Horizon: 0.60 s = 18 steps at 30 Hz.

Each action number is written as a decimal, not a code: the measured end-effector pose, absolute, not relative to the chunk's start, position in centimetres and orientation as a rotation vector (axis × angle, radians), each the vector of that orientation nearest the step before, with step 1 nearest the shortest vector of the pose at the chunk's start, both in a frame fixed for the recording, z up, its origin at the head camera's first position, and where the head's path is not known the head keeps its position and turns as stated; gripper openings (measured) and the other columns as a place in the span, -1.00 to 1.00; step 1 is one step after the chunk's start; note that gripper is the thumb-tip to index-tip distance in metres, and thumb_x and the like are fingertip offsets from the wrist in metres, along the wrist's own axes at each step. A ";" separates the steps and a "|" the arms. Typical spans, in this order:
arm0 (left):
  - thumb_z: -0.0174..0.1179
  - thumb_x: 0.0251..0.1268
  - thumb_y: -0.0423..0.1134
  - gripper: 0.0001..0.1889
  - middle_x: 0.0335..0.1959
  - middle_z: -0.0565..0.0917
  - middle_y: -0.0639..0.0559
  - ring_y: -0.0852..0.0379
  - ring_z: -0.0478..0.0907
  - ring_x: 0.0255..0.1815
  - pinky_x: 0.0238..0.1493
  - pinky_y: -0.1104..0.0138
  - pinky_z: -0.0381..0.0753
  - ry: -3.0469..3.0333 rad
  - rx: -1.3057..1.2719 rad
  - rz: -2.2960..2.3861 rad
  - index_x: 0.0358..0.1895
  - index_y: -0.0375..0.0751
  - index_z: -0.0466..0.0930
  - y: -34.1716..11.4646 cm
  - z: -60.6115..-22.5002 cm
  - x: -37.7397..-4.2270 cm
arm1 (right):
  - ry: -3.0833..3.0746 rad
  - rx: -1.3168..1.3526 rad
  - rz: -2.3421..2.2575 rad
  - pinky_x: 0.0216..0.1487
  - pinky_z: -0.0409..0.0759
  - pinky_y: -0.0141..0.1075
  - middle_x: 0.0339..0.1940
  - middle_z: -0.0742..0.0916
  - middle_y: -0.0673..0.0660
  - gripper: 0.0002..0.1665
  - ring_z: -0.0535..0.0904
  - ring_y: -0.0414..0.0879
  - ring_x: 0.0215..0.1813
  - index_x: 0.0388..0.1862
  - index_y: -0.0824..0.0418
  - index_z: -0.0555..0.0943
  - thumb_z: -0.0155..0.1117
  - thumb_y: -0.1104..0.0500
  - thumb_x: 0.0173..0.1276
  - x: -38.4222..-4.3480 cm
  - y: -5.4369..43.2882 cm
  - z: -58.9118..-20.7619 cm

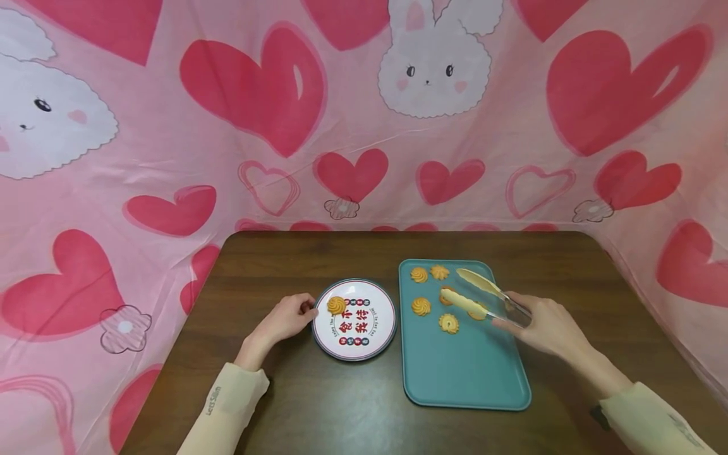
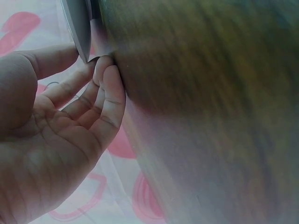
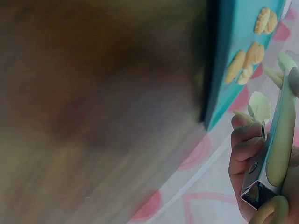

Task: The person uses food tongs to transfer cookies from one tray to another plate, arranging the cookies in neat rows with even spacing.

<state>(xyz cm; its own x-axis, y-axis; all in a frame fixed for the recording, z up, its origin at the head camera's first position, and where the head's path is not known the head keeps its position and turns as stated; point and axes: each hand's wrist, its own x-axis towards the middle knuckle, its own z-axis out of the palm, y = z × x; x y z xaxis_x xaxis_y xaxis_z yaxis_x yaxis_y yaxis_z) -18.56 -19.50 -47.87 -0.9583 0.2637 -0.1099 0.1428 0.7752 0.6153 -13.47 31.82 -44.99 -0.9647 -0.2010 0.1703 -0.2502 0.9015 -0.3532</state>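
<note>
My left hand (image 1: 290, 316) pinches the left rim of a round white plate (image 1: 375, 344) with red lettering. In the left wrist view, the thumb lies over the plate's edge (image 2: 77, 28) and the other fingers curl beneath. One swirled cookie (image 1: 336, 306) sits at the plate's upper left. My right hand (image 1: 548, 325) grips food tongs (image 1: 463, 302) with cream tips and metal arms. The tongs are spread apart above a teal tray (image 1: 466, 373), and no cookie shows clamped between them. Several cookies (image 1: 421, 306) lie on the tray's far half, some partly hidden by the tongs.
Plate and tray stand side by side on a dark wooden table (image 1: 284, 259), with a narrow gap between them. A pink cloth (image 1: 364, 139) with hearts and rabbits hangs behind and around the table.
</note>
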 end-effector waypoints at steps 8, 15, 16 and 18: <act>0.26 0.36 -0.24 -0.81 -0.42 0.55 0.05 0.12 0.45 -0.41 -0.31 0.23 0.45 2.778 0.326 0.934 -0.07 -0.25 0.65 -19.5 -47.8 -18.5 | -2.978 0.289 0.573 -0.12 0.51 0.21 -0.04 0.74 0.31 -0.05 0.67 0.24 -0.07 0.26 0.32 0.57 0.37 -0.40 0.18 -12.0 33.1 -45.9; 0.26 0.36 -0.23 -0.81 -0.42 0.55 0.05 0.11 0.45 -0.40 -0.30 0.23 0.45 2.777 0.323 0.930 -0.07 -0.24 0.65 -19.5 -47.7 -18.5 | -3.022 0.242 0.550 -0.12 0.49 0.25 -0.03 0.73 0.34 -0.01 0.65 0.29 -0.05 0.28 0.33 0.55 0.37 -0.41 0.16 -11.0 33.7 -45.6; 0.26 0.36 -0.23 -0.81 -0.42 0.55 0.05 0.11 0.45 -0.40 -0.30 0.23 0.45 2.776 0.321 0.929 -0.07 -0.24 0.65 -19.5 -47.6 -18.5 | -3.021 0.236 0.543 -0.13 0.49 0.25 -0.04 0.73 0.33 -0.01 0.65 0.29 -0.06 0.28 0.32 0.56 0.37 -0.42 0.15 -10.9 33.8 -45.6; 0.26 0.36 -0.23 -0.81 -0.42 0.55 0.05 0.11 0.45 -0.40 -0.30 0.23 0.44 2.773 0.316 0.931 -0.07 -0.24 0.65 -19.5 -47.6 -18.5 | -3.026 0.234 0.533 -0.14 0.49 0.25 -0.05 0.74 0.33 -0.02 0.65 0.29 -0.07 0.27 0.31 0.56 0.37 -0.42 0.15 -10.7 33.9 -45.6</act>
